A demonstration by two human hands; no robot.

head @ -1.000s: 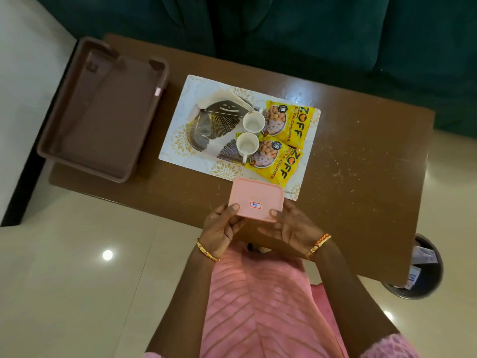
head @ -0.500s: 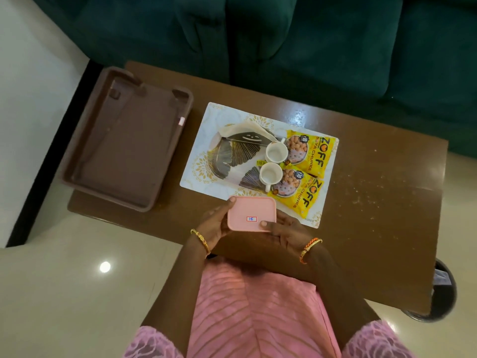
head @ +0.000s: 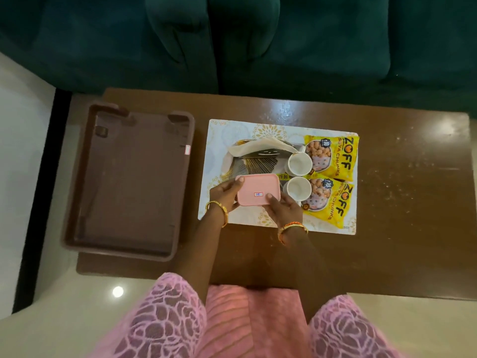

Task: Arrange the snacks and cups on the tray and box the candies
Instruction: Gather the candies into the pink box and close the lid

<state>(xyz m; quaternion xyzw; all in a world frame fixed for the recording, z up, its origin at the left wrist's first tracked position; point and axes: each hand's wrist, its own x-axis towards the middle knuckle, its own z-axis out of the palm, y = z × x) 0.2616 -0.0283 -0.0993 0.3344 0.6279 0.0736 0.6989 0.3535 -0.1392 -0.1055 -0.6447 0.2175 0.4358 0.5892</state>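
Note:
A small pink box [head: 258, 188] with a closed lid is held over the near left part of the white patterned placemat [head: 224, 133]. My left hand [head: 224, 195] grips its left side, thumb on the lid. My right hand [head: 284, 208] grips its near right corner, thumb on the lid. Two white cups [head: 299, 163] [head: 298, 188] stand side by side on the mat. Right of them lie two yellow snack packets [head: 335, 156] [head: 333, 202]. A black and gold plate [head: 255, 161] with a folded napkin [head: 260, 148] lies behind the box. The box's contents are hidden.
A large brown plastic tray [head: 131, 182] sits at the left end of the brown table [head: 413, 202], overhanging its edge. A dark green sofa [head: 258, 42] stands behind the table. Shiny tile floor [head: 51, 306] lies near me.
Both hands carried the pink box forward from the table's near edge onto the placemat beside the cups. The camera view also shifted down and straightened.

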